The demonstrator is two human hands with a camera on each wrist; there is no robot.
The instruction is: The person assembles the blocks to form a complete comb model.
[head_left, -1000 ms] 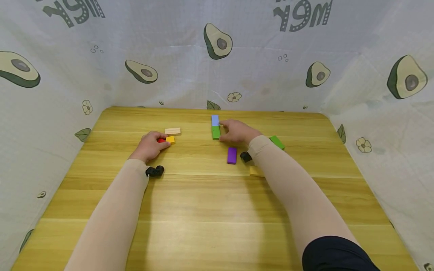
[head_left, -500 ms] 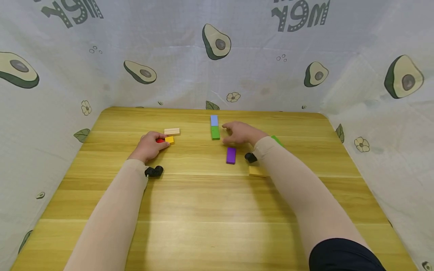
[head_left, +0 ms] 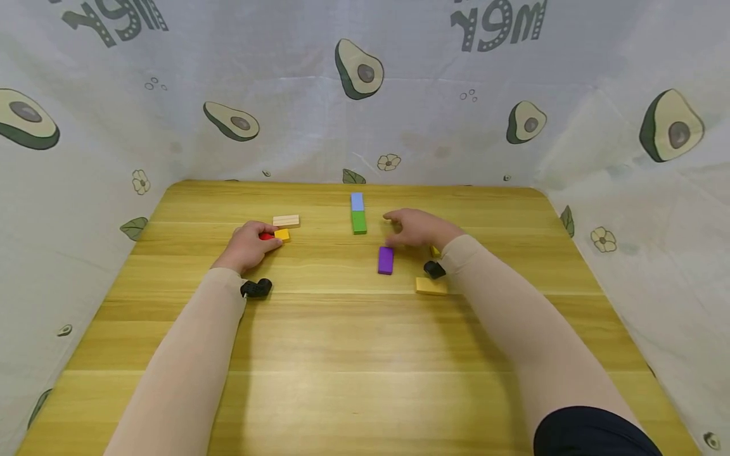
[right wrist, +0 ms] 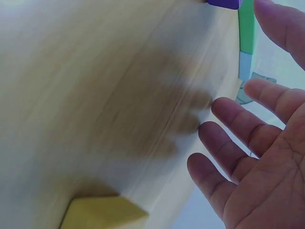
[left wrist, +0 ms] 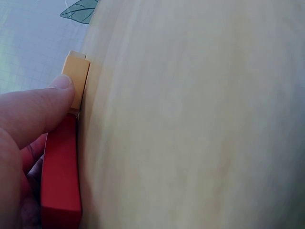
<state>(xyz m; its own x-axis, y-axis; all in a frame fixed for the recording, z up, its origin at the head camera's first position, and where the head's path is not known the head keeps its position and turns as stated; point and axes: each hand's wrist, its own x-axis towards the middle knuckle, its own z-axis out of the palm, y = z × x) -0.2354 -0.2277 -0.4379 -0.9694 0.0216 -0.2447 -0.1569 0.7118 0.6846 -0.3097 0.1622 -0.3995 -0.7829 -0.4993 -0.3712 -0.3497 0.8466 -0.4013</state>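
Note:
My left hand (head_left: 246,246) pinches a small orange block (head_left: 282,235) between thumb and index finger. A red block (left wrist: 61,174) lies end to end with it, mostly hidden by the hand in the head view. Just beyond is a plain wooden block (head_left: 286,221). My right hand (head_left: 419,228) holds nothing, its fingers spread and slightly bent over the table. To its left, a light blue block (head_left: 357,201) and a green block (head_left: 358,222) stand in line, end to end. A purple block (head_left: 385,260) lies just below the right thumb.
A pale yellow block (head_left: 431,286) lies near the right wrist. A second yellow block (right wrist: 102,213) peeks out beside the right forearm. The wooden table (head_left: 353,354) meets an avocado-print cloth (head_left: 296,139) at its back and sides.
My right hand has moved right, away from the blue and green blocks. Its forearm now hides the other green block and uncovers more of the pale yellow one. The left hand keeps its place.

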